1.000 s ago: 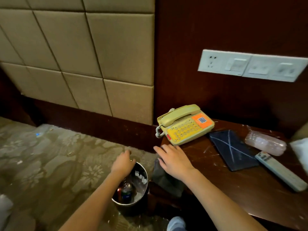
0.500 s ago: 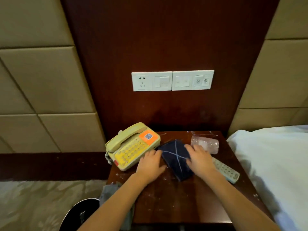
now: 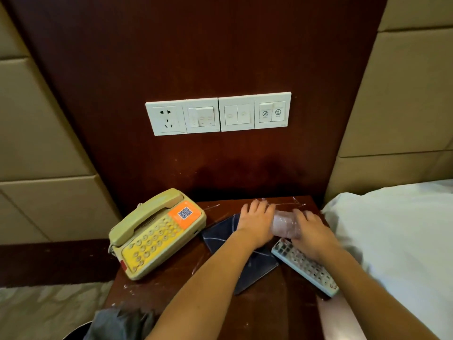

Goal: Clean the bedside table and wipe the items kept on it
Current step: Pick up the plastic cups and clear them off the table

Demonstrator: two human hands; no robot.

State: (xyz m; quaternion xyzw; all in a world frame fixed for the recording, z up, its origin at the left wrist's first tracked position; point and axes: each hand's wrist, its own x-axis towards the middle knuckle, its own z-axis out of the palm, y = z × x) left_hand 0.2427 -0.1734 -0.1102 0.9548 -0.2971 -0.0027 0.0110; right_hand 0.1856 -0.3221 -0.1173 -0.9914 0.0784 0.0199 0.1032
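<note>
Both hands are on the clear plastic packet (image 3: 285,224), which lies on its side near the back right corner of the bench (image 3: 269,312), just behind the top end of the remote control (image 3: 306,266). My left hand (image 3: 257,225) has its fingers close together over the packet's left end; I cannot tell whether the thumb closes under it. The fingers of my right hand (image 3: 310,230) curl over the right end. My left forearm crosses the dark blue folder (image 3: 218,235), which lies flat in the middle of the bench between the telephone (image 3: 157,231) at the left edge and the remote at the right.

I judge this to be the clearing step: getting the loose items out of the way so the top can be wiped. None of the wiping looks done, since white scraps and streaks show along the back edge and near the front left corner. The grey cloth (image 3: 120,322) hangs at the front left corner, touched by neither hand.

Next I would lift the packet clear, keeping the squeeze light because the thin plastic looks likely to crumple, and keeping it off the remote below. Then one hand has to reach back to the front left corner for the cloth.
</note>
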